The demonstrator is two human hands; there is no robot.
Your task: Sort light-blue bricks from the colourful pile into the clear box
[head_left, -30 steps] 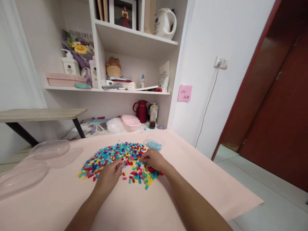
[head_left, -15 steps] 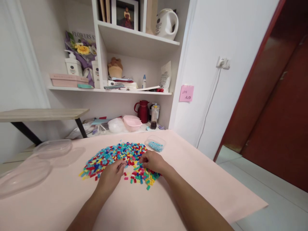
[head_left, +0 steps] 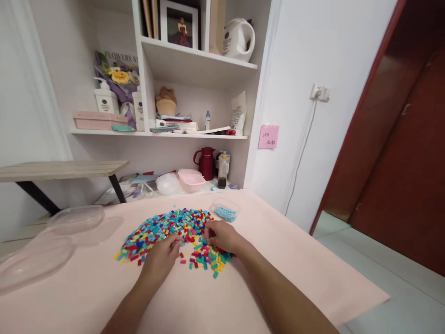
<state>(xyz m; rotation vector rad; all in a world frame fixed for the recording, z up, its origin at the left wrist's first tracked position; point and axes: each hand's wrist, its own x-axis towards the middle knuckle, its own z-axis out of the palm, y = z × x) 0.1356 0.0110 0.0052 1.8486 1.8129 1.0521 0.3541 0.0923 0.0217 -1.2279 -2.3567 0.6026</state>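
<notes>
A wide heap of small coloured building bricks (head_left: 163,225) covers the middle of the pink table, in blue, red, yellow and green. At its near edge my left hand (head_left: 164,254) is closed, thumb and fingertips pressed together; anything between them is too small to make out. My right hand (head_left: 224,235) reaches over the right side of the heap with fingers curled down among the bricks, and its fingertips are partly hidden. Just beyond the right hand, a clear plastic container (head_left: 225,204) holds light blue bricks (head_left: 225,213). Loose bricks (head_left: 205,260) are scattered in front, between my hands.
Clear plastic containers (head_left: 78,217) and a lid-like piece (head_left: 38,262) lie on the left of the pink tabletop (head_left: 299,273). Behind stand a pink bowl (head_left: 191,180), a red jug (head_left: 206,163) and a bottle of dark liquid (head_left: 223,172). A wooden stand (head_left: 62,168) rises at left.
The view has tilted slightly. Both hands stay almost in place, with small finger movements over the bricks.
</notes>
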